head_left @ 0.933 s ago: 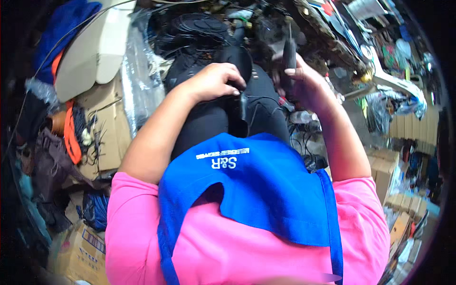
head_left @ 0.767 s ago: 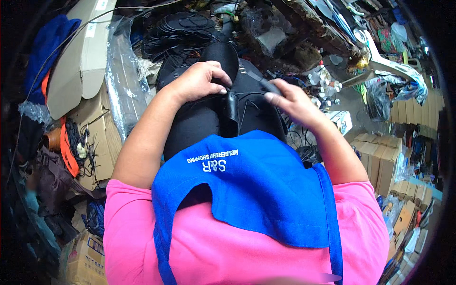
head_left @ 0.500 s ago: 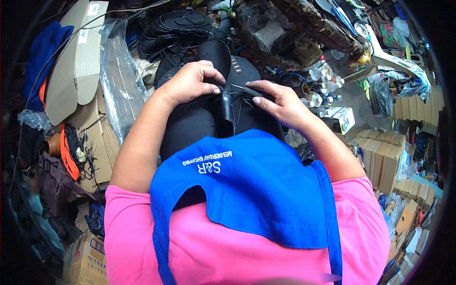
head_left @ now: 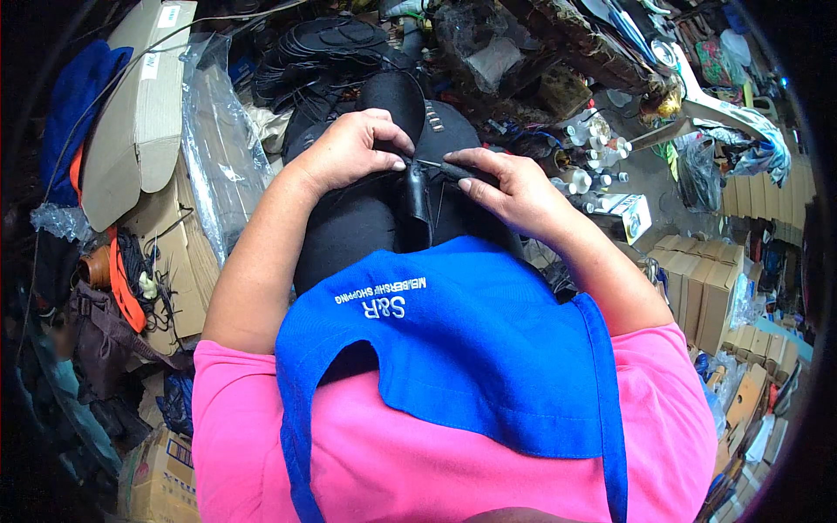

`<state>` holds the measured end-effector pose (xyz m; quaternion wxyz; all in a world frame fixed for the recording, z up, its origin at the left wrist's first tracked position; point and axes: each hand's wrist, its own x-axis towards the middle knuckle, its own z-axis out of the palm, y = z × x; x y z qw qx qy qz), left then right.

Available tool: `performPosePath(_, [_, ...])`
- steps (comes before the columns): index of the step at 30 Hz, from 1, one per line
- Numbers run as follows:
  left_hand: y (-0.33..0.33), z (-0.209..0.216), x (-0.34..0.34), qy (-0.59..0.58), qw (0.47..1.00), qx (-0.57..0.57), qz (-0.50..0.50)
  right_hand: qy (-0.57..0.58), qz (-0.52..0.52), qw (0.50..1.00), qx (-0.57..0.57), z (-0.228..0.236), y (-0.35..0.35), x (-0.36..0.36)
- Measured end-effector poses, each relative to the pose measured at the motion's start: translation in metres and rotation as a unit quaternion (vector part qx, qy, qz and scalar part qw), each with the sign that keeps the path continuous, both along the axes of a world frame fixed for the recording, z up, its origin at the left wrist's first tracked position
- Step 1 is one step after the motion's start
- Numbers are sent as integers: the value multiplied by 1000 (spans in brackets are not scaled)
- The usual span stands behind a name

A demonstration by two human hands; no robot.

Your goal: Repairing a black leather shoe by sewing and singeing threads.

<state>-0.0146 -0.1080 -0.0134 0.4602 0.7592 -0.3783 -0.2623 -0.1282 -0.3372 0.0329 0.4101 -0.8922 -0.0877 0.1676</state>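
Over my lap, my left hand (head_left: 349,155) pinches the upper end of a curved, glossy black leather-like piece (head_left: 417,207) between thumb and fingers. My right hand (head_left: 516,190) is closed around the dark handle of an awl (head_left: 455,170). The awl's thin metal shaft points left, its tip at the top edge of the black piece beside my left thumb. Whether the tip has gone in, I cannot tell. Dark thread-like strands hang near the piece. A blue apron (head_left: 488,349) covers my front, and black cloth lies over my legs.
Coiled black strips (head_left: 327,48) lie beyond my knees. Several small bottles (head_left: 597,148) stand at the right, near a white can (head_left: 629,216) and stacked cardboard (head_left: 697,279). Cardboard sheets (head_left: 144,96) and clear plastic (head_left: 218,148) lean at the left.
My right hand has shifted slightly left, bringing the awl's tip up against the black piece, so less of its shaft shows. My left hand has barely moved.
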Motion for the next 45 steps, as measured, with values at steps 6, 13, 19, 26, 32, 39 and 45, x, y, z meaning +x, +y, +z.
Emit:
performPosePath(6, [0,-3,-2,-10,1000,-17,8,-15,-20,999,-42,10,7,-1])
performPosePath(13, [-3,-5,-5,-29,999,-33,8,-46,17,976,-210,27,26,-1])
performPosePath(19, [-3,-8,-4,-42,999,-24,11,-45,16,966,-254,19,40,-3])
performPosePath(26, [-2,-6,-7,-58,998,-7,15,476,-287,703,443,-9,24,5])
performPosePath(32, [-4,-5,-6,-73,997,1,9,-65,-59,995,-57,-31,34,0])
performPosePath(39, [5,-5,-6,-89,995,49,4,-70,52,984,-158,-21,38,4])
performPosePath(45, [11,3,-10,-65,998,8,8,262,-150,921,245,-4,21,1])
